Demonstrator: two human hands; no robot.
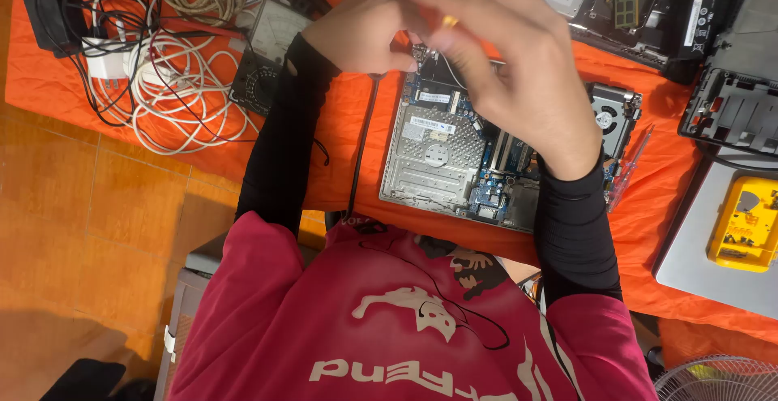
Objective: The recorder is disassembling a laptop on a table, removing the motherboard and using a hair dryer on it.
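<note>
My two hands are raised close together above an opened laptop (438,154), whose bare circuit board and metal plate lie on the orange cloth. My left hand (356,32) has its fingers curled, with the fingertips meeting my right hand. What it holds is hidden. My right hand (519,77) is blurred and pinches a small yellow object (448,21) between its fingers. From under the left hand a black cable (362,141) runs down toward my lap. Both forearms are in black sleeves.
White and black cables (174,85) lie tangled at the far left, beside an analog meter (271,32). Dismantled laptop parts (648,12) lie at the far right. A yellow device (744,223) rests on a silver laptop lid (689,247). A fan grille (717,381) shows at the bottom right.
</note>
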